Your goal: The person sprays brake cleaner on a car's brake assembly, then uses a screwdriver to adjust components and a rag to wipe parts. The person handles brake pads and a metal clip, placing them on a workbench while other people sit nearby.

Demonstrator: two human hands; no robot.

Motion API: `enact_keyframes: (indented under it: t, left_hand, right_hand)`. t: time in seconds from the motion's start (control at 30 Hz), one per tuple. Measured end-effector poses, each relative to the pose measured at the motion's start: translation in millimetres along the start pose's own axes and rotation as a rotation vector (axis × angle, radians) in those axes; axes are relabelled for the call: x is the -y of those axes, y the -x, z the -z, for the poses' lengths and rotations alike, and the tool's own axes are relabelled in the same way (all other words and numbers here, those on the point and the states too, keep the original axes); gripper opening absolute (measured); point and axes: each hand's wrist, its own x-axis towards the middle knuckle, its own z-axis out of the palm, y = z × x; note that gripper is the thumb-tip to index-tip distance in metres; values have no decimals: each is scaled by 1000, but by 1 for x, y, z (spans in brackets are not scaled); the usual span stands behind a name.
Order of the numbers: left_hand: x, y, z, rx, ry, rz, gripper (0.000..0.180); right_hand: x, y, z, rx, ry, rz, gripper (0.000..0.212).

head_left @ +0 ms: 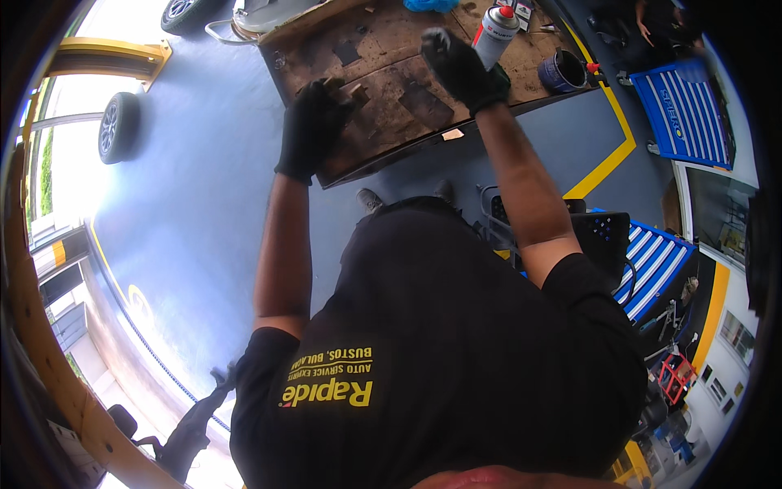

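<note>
Both of my hands wear dark work gloves and are over a worn brown workbench (379, 61). My left hand (314, 126) is at the bench's near left part, its fingers curled around a small tan-brown piece whose kind I cannot make out. Farther right, my right hand (463, 69) is raised with its fingers bent together; their tips look grey, and whatever they hold is hidden. Just beyond its wrist stands a white spray can (495, 34) with a red cap. A flat dark square piece (426, 106) lies on the bench between my hands, and a smaller dark patch (346, 54) is farther back.
A dark blue bucket (562, 72) stands at the bench's right end. Blue plastic (430, 4) lies at the far edge. Wheels (120, 128) are on the grey floor at left. Blue drawer cabinets (683, 112) are at right, with a person (668, 24) beyond.
</note>
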Motion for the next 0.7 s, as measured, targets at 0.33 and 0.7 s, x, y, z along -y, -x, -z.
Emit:
enact_keyframes:
  t: [0.33,0.7]
  left_hand:
    - [134,0,-88,-215,-196,136,28]
    - [141,-13,-92,-61,-198,154,31]
  right_hand:
    - [-26,54,-68,268,575,-302,43]
    - [-37,50,-126,242,172,-173,44]
